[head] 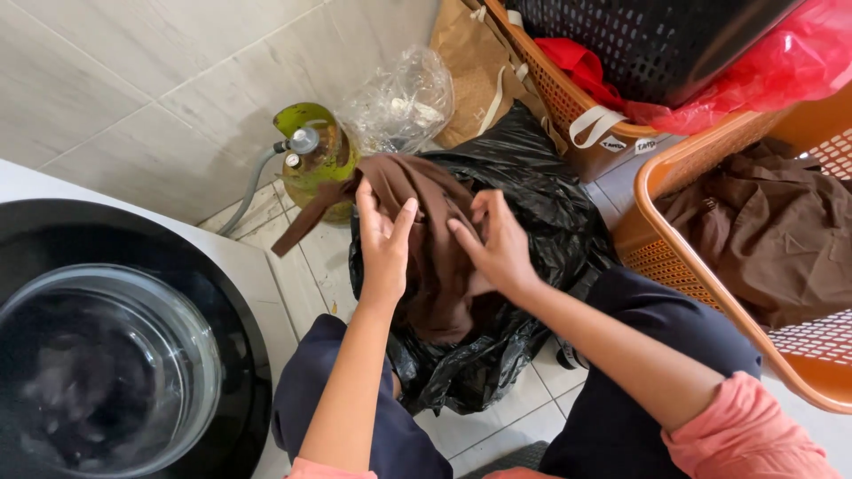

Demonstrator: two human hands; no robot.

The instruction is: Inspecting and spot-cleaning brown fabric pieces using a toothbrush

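A brown garment (426, 239) hangs between both my hands above an open black plastic bag (541, 204) that stands on the tiled floor between my knees. My left hand (383, 244) grips the cloth's left upper part, fingers curled into the fabric. My right hand (499, 244) pinches the cloth on its right side. The lower end of the garment still reaches down into the bag.
An orange laundry basket (701, 266) with brown clothes stands at right. Behind it are another orange basket, a black basket (657, 35) and a red plastic bag. A green gas cylinder (315, 160) and a clear plastic bag stand by the wall. A top-loading washer's open drum (106, 372) is at left.
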